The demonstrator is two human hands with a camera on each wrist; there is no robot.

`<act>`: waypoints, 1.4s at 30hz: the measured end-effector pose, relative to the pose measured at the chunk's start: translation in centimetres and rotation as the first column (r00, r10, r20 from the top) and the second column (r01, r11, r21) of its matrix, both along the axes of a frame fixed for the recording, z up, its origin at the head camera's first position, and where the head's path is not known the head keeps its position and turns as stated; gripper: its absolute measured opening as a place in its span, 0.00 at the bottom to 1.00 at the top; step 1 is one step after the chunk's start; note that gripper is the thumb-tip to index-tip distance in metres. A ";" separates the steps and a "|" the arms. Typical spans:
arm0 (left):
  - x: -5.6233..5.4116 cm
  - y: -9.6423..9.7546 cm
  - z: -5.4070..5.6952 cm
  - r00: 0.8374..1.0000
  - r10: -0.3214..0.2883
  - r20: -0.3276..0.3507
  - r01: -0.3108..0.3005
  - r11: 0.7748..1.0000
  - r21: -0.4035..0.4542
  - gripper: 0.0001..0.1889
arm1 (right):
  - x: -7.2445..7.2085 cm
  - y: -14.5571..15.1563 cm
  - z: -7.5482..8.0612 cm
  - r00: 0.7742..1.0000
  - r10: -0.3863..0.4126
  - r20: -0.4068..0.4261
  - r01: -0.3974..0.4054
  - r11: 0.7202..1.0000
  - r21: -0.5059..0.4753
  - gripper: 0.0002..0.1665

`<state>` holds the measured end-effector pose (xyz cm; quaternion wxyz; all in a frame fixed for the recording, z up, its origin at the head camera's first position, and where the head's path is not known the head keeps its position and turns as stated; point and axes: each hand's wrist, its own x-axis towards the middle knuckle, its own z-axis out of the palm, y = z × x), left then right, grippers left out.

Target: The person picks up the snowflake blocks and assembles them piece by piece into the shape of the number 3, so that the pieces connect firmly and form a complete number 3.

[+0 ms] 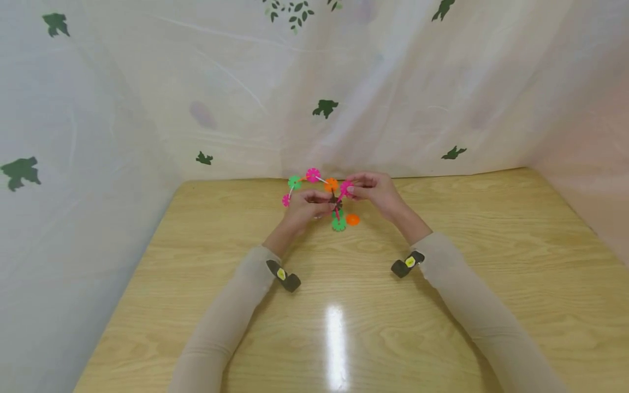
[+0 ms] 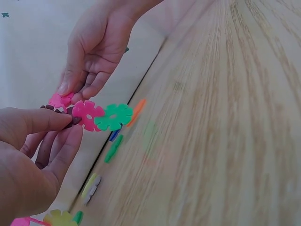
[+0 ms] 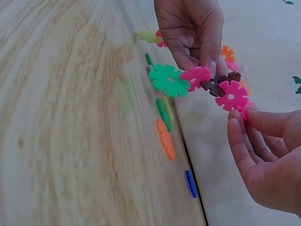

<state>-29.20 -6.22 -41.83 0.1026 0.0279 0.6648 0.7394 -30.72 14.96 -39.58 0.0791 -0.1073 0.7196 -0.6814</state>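
Notched plastic discs are slotted together into a chain that arcs above the back of the table. My left hand (image 1: 306, 210) pinches a brown disc (image 3: 214, 88) between thumb and fingers. From that disc a pink disc (image 2: 88, 116) and a green disc (image 2: 114, 117) stick out to one side. Across from it, my right hand (image 1: 378, 194) pinches a small pink disc (image 2: 61, 100), which touches another pink disc (image 3: 232, 96) next to the brown ones. Farther along the arc come an orange disc (image 1: 331, 184), a pink disc (image 1: 313, 174) and a green disc (image 1: 294, 182).
Loose discs lie near the table's back edge, among them an orange disc (image 3: 164, 139), a green disc (image 3: 164, 114) and a blue disc (image 3: 190, 183). Behind the wooden table (image 1: 344, 273) hangs a pale curtain (image 1: 255, 98) with green leaf prints.
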 end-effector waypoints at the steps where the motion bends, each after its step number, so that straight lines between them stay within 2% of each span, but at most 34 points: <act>1: 0.0 0.0 0.0 1.000 0.002 0.000 -0.002 1.000 0.002 0.15 | 0.0 0.0 0.0 1.000 -0.001 0.006 0.001 1.000 -0.001 0.19; 7: 0.2 0.0 0.1 1.000 0.010 -0.027 -0.011 1.000 -0.014 0.14 | -0.1 -0.1 0.2 0.999 -0.015 0.031 0.014 1.000 0.011 0.17; 11: 0.5 0.0 0.3 0.998 0.012 -0.057 -0.016 0.998 -0.064 0.14 | -0.2 -0.2 0.2 0.999 -0.021 0.042 0.020 1.000 0.018 0.16; 13: 0.5 -0.2 0.6 0.998 -0.002 -0.066 -0.004 0.995 -0.101 0.14 | -0.2 -0.2 0.3 0.999 -0.013 0.042 0.012 1.000 0.015 0.16; 15: 0.5 -0.6 1.1 0.996 -0.050 -0.073 0.037 0.984 -0.176 0.13 | -0.2 -0.2 0.3 0.999 0.002 0.036 -0.003 1.000 0.012 0.16; 16: 0.5 -1.0 1.5 0.993 -0.091 -0.076 0.070 0.968 -0.241 0.12 | -0.2 -0.2 0.3 0.999 0.010 0.034 -0.010 1.000 0.016 0.17; 18: 0.5 -2.0 2.5 0.977 -0.203 -0.059 0.167 0.913 -0.373 0.12 | -0.1 -0.2 0.4 0.999 0.028 0.037 -0.029 0.999 0.025 0.18; 20: 0.6 -3.1 3.8 0.948 -0.317 -0.022 0.264 0.825 -0.500 0.12 | 0.0 -0.3 0.5 0.998 0.043 0.046 -0.045 0.998 0.042 0.18; 22: 0.8 -4.2 5.2 0.916 -0.401 0.020 0.338 0.743 -0.577 0.13 | 0.2 -0.3 0.7 0.997 0.056 0.060 -0.060 0.996 0.060 0.18; 23: 0.9 -4.7 5.8 0.905 -0.423 0.034 0.362 0.728 -0.582 0.13 | 0.3 -0.4 0.7 0.996 0.066 0.067 -0.070 0.996 0.061 0.18; 24: 0.9 -5.0 6.4 0.902 -0.431 0.034 0.369 0.728 -0.578 0.12 | 0.3 -0.4 0.7 0.994 0.076 0.074 -0.081 0.995 0.064 0.18; 25: 1.0 -5.4 6.9 0.905 -0.426 0.018 0.358 0.737 -0.574 0.12 | 0.4 -0.5 0.8 0.994 0.083 0.077 -0.089 0.994 0.071 0.18; 26: 1.0 -5.6 7.2 0.910 -0.415 -0.013 0.339 0.761 -0.554 0.11 | 0.4 -0.6 0.8 0.993 0.093 0.079 -0.099 0.992 0.076 0.18; 29: 0.9 -5.7 7.7 0.931 -0.335 -0.142 0.236 0.852 -0.467 0.10 | 0.6 -0.9 0.8 0.989 0.127 0.081 -0.134 0.987 0.091 0.17; 30: 0.8 -5.6 7.7 0.934 -0.308 -0.181 0.204 0.875 -0.439 0.10 | 0.6 -1.1 0.8 0.987 0.138 0.078 -0.145 0.984 0.101 0.17; 32: 0.5 -5.2 7.3 0.930 -0.278 -0.240 0.164 0.899 -0.407 0.10 | 0.9 -1.3 0.8 0.986 0.152 0.072 -0.160 0.980 0.119 0.16; 33: 0.4 -5.0 7.1 0.928 -0.275 -0.251 0.158 0.902 -0.401 0.11 | 1.0 -1.4 0.9 0.985 0.157 0.070 -0.164 0.978 0.125 0.16; 35: 0.2 -4.6 6.5 0.925 -0.286 -0.251 0.162 0.893 -0.420 0.11 | 1.1 -1.6 0.9 0.985 0.161 0.064 -0.169 0.977 0.133 0.15; 40: 0.0 -4.0 5.4 0.928 -0.331 -0.170 0.211 0.845 -0.491 0.13 | 1.5 -2.0 1.0 0.985 0.162 0.054 -0.167 0.978 0.126 0.15; 42: 0.1 -3.9 5.2 0.929 -0.338 -0.148 0.225 0.836 -0.500 0.13 | 1.6 -2.2 1.0 0.986 0.162 0.048 -0.167 0.979 0.117 0.14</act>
